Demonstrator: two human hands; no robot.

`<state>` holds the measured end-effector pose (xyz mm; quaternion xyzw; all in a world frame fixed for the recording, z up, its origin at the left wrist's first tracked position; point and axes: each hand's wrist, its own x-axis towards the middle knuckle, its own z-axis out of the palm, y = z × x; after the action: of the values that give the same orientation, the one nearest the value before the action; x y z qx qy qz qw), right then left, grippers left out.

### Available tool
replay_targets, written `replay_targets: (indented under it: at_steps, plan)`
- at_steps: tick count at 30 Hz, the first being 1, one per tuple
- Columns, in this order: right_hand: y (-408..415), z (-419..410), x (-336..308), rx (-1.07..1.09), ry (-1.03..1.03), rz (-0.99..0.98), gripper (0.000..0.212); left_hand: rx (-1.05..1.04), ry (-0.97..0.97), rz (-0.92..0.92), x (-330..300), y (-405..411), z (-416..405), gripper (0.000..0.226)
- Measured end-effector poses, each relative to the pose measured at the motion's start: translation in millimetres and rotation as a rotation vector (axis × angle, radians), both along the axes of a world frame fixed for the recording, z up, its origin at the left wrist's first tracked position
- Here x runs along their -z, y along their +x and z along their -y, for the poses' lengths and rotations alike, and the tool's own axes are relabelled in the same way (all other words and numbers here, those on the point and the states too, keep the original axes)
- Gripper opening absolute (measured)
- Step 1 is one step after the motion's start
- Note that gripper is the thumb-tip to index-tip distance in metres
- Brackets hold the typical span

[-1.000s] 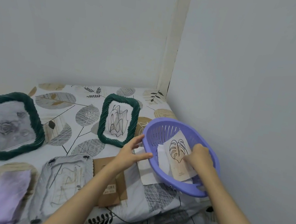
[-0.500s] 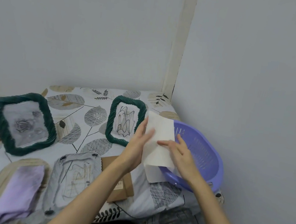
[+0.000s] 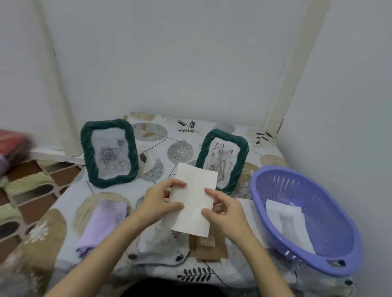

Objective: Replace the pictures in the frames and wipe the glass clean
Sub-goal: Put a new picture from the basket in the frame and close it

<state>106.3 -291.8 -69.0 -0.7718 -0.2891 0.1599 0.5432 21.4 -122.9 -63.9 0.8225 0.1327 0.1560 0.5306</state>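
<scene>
Head view: person at a low table [image 3: 275, 155] with a leaf-print cover, both bare arms reaching in.
Left hand [image 3: 161, 200]: thumb and fingers pinched on the left edge of a white sheet [image 3: 193, 200].
Right hand [image 3: 224, 212]: thumb and fingers pinched on the sheet's right edge.
Sheet: held upright-ish above the table centre, blank side to camera, printed side not visible.
Left frame [image 3: 109, 152]: dark green rope border, propped up at the back left, grey rose picture inside.
Right frame [image 3: 222, 161]: same green border, propped at the back centre, scribble line drawing inside; the sheet overlaps its lower left corner in view.
Basket [image 3: 306, 219]: purple plastic, at the table's right side, more paper [image 3: 289, 222] lying inside.
Cloth [image 3: 102, 223]: lilac, flat on the table left of the hands.
Backing [image 3: 208, 248]: brown card piece flat under the sheet, near the front edge.
Glass: clear pane possibly lying beside the backing, too blurred to confirm.
</scene>
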Motion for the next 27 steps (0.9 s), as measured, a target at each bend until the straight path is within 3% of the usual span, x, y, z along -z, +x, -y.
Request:
replay_targets:
  at_steps: [3, 5, 9, 16, 19, 24, 27]
  plan:
    - [-10, -26, 15, -0.092, -0.117, 0.005, 0.058, -0.024, 0.004, -0.095, 14, -18, -32, 0.047]
    - [-16, -39, 26, -0.137, -0.205, 0.039, 0.062, 0.004, 0.113, -0.186, 24, -28, -47, 0.055]
    - [-20, -54, 40, -0.193, -0.369, 0.179, 0.064, 0.089, 0.299, -0.318, 34, -42, -60, 0.067]
    - [-23, -50, 43, -0.276, -0.651, 0.443, 0.068, 0.202, 0.385, -0.421, 53, -50, -64, 0.072]
    - [-24, -46, 45, -0.265, -0.682, 0.584, 0.063, 0.195, 0.480, -0.450, 56, -50, -66, 0.069]
    - [-24, -43, 48, -0.288, -0.686, 0.546, 0.075, 0.207, 0.502, -0.452, 63, -52, -68, 0.071]
    - [-24, -41, 49, -0.322, -0.710, 0.498, 0.067, 0.195, 0.486, -0.432, 65, -54, -68, 0.072]
